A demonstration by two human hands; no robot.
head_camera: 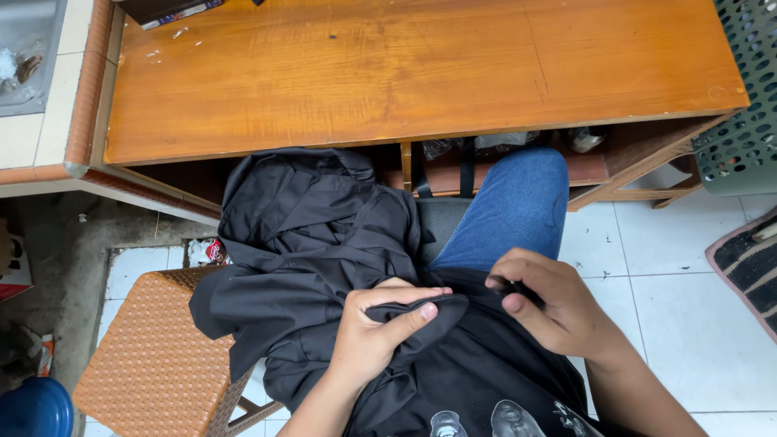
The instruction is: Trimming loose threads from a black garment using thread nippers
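Pinching black garment [316, 243] fold in closed left hand [374, 332] grip, right hand [550, 303] fingertips closed on fabric

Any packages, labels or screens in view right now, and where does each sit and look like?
Crumpled wrapper: on the floor by the woven stool, red and white.
Flat dark box: on the table's far-left edge, light stripe along one side.
Cardboard box: far-left floor, white and red, mostly cut off.
No screens.

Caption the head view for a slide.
Seated at a wooden table, left hand and right hand pinch black cloth on the lap.
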